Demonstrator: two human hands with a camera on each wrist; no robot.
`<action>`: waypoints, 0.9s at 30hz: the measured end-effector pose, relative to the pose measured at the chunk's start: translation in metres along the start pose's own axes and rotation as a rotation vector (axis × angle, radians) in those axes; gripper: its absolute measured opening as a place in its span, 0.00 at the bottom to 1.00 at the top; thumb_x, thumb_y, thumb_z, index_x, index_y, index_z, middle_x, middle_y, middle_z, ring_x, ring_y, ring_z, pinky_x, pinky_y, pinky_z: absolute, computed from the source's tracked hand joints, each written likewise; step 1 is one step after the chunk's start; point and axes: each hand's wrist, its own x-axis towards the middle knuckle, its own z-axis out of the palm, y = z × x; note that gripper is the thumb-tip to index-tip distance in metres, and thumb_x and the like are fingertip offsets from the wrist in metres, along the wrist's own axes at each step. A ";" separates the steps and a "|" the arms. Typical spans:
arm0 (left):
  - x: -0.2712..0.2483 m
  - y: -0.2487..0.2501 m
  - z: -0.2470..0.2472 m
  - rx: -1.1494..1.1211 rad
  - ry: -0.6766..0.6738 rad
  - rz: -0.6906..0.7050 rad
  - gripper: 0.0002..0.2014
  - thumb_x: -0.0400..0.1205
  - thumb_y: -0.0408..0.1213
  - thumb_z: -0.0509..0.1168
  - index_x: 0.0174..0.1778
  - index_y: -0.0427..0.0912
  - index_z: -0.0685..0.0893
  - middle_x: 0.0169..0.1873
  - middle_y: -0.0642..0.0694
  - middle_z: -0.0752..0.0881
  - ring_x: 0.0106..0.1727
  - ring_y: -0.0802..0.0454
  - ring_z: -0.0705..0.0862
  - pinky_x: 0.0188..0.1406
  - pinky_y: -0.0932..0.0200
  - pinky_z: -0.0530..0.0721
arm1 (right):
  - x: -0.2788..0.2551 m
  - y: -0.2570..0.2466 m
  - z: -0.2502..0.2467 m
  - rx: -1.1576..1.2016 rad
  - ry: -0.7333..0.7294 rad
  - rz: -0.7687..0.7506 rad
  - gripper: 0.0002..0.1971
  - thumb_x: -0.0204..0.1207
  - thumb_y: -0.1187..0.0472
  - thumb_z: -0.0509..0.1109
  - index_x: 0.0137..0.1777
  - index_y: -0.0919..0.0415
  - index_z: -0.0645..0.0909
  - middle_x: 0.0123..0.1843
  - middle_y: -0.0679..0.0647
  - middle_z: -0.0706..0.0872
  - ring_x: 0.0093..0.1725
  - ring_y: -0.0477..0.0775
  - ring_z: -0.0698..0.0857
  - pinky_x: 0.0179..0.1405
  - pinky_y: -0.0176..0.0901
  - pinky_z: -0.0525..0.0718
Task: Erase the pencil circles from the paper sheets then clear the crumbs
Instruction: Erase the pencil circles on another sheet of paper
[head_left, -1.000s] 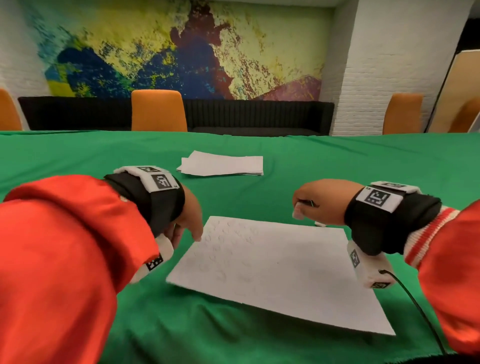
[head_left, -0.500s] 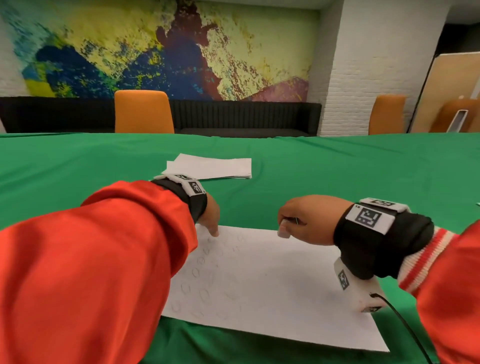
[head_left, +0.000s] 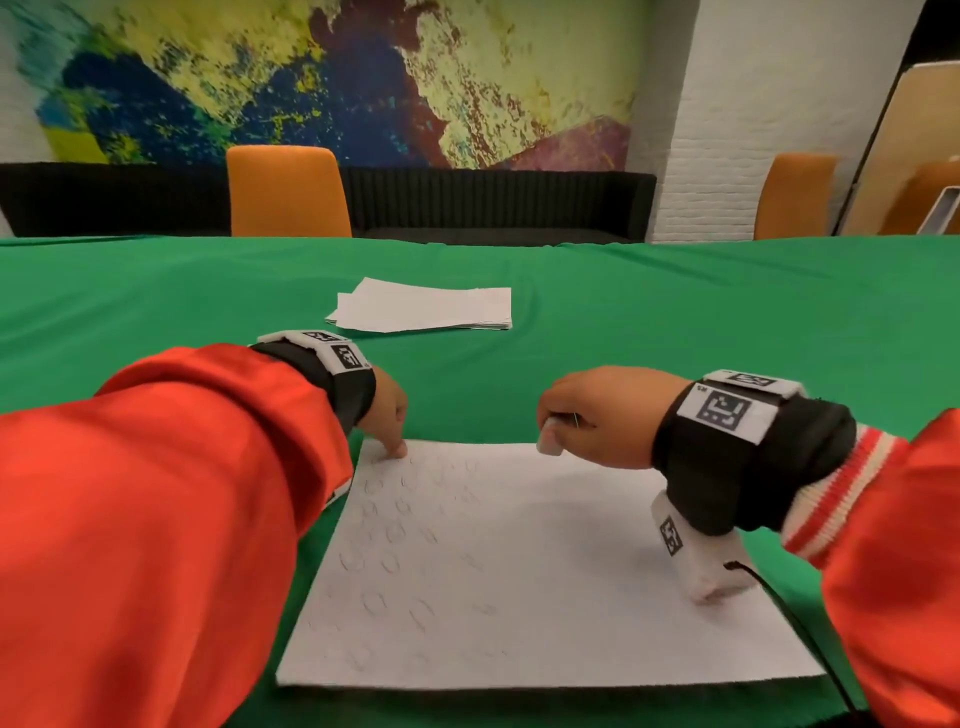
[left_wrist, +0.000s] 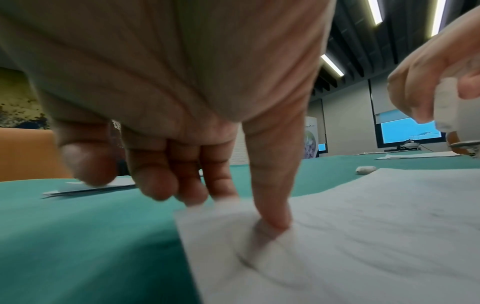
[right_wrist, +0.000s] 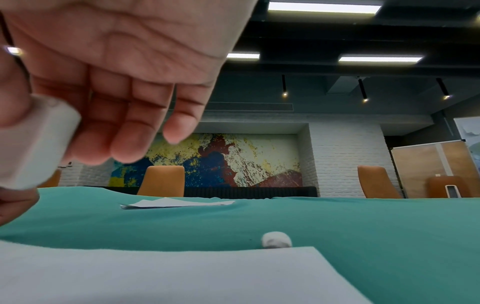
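My left hand (head_left: 387, 410) presses 1 straight fingertip (left_wrist: 276, 220) down on the far left corner of the sheet (head_left: 545, 582), the other fingers loosely curled above it and holding nothing, so that grip is apart. My right hand (head_left: 597, 410) hovers over the sheet's far edge, its grip clamped on the eraser (head_left: 549, 436); the wrist view shows the white block (right_wrist: 33, 144) pinched between thumb and forefinger, the remaining 3 fingers hanging relaxed. Whether the eraser touches the paper I cannot tell. The sheet lies flat on the green surface (head_left: 727, 322) in front of me, with faint pencil circles (head_left: 395, 530) in rows across its left half. A small white lump (right_wrist: 276, 242) sits on the cloth just beyond the sheet's far right corner. Farther off, well apart, lies a stack of sheets (head_left: 423, 310). Orange chairs (head_left: 288, 192) stand behind the surface.
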 end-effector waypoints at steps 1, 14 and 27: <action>-0.004 -0.005 0.002 0.004 -0.011 -0.004 0.11 0.85 0.48 0.61 0.53 0.43 0.76 0.41 0.47 0.80 0.42 0.51 0.74 0.25 0.69 0.66 | -0.001 -0.004 -0.001 -0.002 0.004 -0.008 0.11 0.81 0.56 0.58 0.53 0.49 0.82 0.45 0.39 0.78 0.45 0.46 0.77 0.42 0.39 0.75; -0.032 -0.012 0.032 -0.177 -0.058 -0.041 0.22 0.73 0.61 0.70 0.43 0.44 0.77 0.33 0.47 0.78 0.28 0.51 0.70 0.25 0.61 0.66 | 0.000 -0.021 0.000 -0.078 -0.035 0.063 0.11 0.81 0.56 0.57 0.53 0.51 0.81 0.51 0.44 0.84 0.49 0.51 0.81 0.50 0.45 0.82; -0.029 0.016 0.013 -0.211 -0.039 0.044 0.28 0.80 0.54 0.66 0.70 0.39 0.75 0.55 0.46 0.82 0.49 0.47 0.81 0.42 0.62 0.76 | -0.009 0.005 0.006 -0.029 -0.015 0.081 0.10 0.81 0.55 0.57 0.51 0.50 0.81 0.48 0.43 0.83 0.47 0.50 0.80 0.46 0.43 0.79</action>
